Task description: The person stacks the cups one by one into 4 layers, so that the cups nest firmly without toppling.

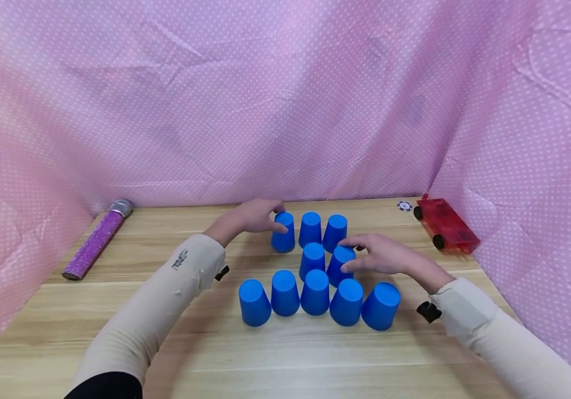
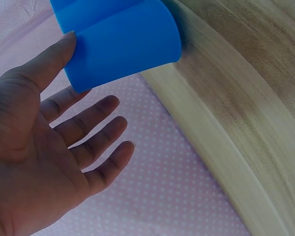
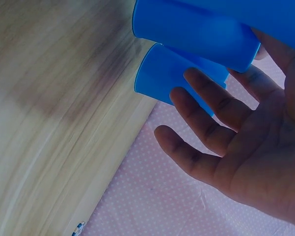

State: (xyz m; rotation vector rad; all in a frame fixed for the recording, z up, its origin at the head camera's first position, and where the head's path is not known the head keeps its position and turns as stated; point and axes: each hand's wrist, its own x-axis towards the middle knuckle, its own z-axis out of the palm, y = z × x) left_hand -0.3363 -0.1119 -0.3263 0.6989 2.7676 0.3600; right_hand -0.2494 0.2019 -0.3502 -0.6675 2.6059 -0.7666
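Blue cups stand upside down on the wooden table in three rows. In the back row of three, my left hand point(image 1: 257, 215) holds the leftmost cup point(image 1: 283, 241) near its top. The left wrist view has the thumb and index finger at the end of this cup point(image 2: 122, 51), the other fingers spread apart. My right hand point(image 1: 384, 255) grips the right cup point(image 1: 338, 271) of the middle pair between thumb and index finger. In the right wrist view its other fingers stretch out below that cup point(image 3: 201, 35). Beside it stands the other middle cup point(image 1: 312, 260).
Several cups form the front row, among them a middle cup point(image 1: 315, 293), nearest the person. A purple glittery microphone point(image 1: 97, 241) lies at the left. At the back right are a poker chip point(image 1: 405, 206) and a red toy car point(image 1: 447, 224). Pink dotted cloth point(image 1: 285, 111) encloses the table.
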